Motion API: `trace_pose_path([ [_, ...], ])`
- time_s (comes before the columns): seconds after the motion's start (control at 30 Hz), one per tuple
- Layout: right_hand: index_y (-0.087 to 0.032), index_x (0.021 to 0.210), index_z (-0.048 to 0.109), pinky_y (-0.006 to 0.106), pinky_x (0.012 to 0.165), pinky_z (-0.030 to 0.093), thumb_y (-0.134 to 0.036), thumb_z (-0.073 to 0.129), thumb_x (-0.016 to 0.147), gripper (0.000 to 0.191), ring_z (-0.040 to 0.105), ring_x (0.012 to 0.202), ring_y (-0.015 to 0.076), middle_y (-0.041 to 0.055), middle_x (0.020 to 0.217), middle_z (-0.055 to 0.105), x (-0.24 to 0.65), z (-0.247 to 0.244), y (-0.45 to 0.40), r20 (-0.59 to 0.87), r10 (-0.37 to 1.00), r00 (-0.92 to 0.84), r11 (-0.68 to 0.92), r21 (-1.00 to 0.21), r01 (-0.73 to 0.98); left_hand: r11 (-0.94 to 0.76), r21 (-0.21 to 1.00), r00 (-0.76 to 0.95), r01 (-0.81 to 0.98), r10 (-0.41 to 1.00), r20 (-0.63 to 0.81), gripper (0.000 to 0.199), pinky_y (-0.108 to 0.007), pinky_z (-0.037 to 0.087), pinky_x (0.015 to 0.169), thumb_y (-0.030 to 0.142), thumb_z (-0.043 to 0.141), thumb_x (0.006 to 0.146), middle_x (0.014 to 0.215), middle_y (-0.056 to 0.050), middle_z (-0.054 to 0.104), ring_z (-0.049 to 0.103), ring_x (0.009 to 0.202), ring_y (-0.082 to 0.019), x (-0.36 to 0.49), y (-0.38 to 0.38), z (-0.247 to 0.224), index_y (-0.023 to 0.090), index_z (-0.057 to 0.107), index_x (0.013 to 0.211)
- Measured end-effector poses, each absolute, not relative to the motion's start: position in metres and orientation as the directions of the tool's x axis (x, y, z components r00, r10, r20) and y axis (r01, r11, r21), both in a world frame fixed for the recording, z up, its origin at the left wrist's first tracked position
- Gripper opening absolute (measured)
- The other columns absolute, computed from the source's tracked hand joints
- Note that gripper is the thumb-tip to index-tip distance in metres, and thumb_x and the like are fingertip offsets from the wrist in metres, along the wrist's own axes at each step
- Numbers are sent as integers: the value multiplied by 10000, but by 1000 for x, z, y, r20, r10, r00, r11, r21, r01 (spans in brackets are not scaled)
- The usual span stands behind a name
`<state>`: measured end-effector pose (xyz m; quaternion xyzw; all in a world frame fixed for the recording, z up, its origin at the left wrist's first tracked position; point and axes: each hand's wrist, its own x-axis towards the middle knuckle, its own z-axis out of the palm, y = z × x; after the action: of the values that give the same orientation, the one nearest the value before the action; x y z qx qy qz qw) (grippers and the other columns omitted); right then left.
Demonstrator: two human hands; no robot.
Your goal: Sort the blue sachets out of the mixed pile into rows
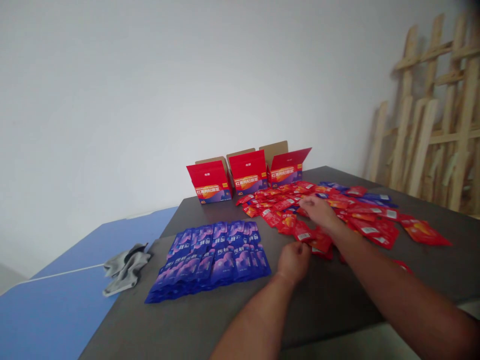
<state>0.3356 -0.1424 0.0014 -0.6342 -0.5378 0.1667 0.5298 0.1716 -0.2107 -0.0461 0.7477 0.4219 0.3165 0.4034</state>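
My left hand [295, 261] is closed at the near edge of a loose pile of red sachets [283, 204], its curled fingers against the lower end of one red sachet [302, 231]. Further out, my right hand [318, 211] reaches over the pile with its fingers drawn together; what lies between the fingertips is hidden. To the left of my hands, blue-purple sachets [225, 262] lie stacked in overlapping rows.
Three open red cartons, a left one [212, 185], a middle one [249, 175] and a right one [287, 172], stand behind the pile. More blue sachets [377, 197] lie at right. A grey cloth [127, 267] rests by the dark table's [165, 330] left edge. Wooden frames [431, 120] lean against the wall.
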Motion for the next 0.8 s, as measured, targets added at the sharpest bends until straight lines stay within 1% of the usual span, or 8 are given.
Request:
trace_pose_path([
  [0.03,-177,824,636,262,627,418,-358,511,804,220,567,680,160,49,742,641,343,2,-132,358,887,291,83,-745,662,-325,866,444,381,885,136,350,-217,226,510,357,399,834,528,34,389,355,524,-88,172,-211,-45,149,541,590],
  [0.1,-168,842,664,273,715,429,-260,500,808,191,600,788,182,83,845,677,356,-2,-112,301,948,104,47,-455,889,-338,859,441,384,885,151,343,-218,222,508,343,399,832,529,34,386,359,525,-89,172,-212,-43,152,531,579],
  [0.2,-155,962,671,302,826,423,-205,512,796,235,598,947,221,121,1008,675,367,-15,-92,171,976,-132,148,-88,985,-336,862,437,379,886,153,327,-219,217,503,316,403,829,530,32,391,356,524,-90,172,-211,-43,154,520,570],
  [0.27,-138,1071,640,326,871,416,-221,534,789,313,578,1024,243,144,1083,652,369,-22,-84,145,966,-212,207,47,977,-323,866,443,382,886,136,321,-218,223,501,307,405,827,525,31,396,348,520,-91,172,-211,-44,154,524,571],
  [0.37,-124,1156,596,350,898,414,-250,552,783,397,568,1058,261,162,1127,631,367,-25,-77,173,954,-245,226,127,966,-321,860,448,396,885,124,326,-221,234,504,314,404,830,524,28,409,345,514,-94,173,-210,-46,156,540,579],
  [0.57,-145,1111,624,383,869,442,-255,521,795,351,586,1033,278,156,1126,633,361,-17,-69,147,949,-278,249,186,950,-330,841,453,428,884,116,348,-225,239,501,350,399,840,553,12,471,360,518,-101,174,-211,-48,157,585,617],
  [0.7,-169,1059,648,373,818,461,-170,446,820,313,619,973,262,139,1077,657,360,-16,-67,113,943,-312,288,193,938,-339,827,462,448,880,111,352,-227,243,496,348,401,845,578,0,524,379,520,-105,174,-213,-46,154,618,648],
  [0.8,-156,1089,634,386,808,465,-119,393,837,351,631,955,262,159,1080,653,358,-21,-65,117,944,-310,283,200,938,-326,825,466,462,880,87,361,-224,256,496,354,401,850,596,-11,563,394,515,-107,174,-214,-45,151,643,677],
])
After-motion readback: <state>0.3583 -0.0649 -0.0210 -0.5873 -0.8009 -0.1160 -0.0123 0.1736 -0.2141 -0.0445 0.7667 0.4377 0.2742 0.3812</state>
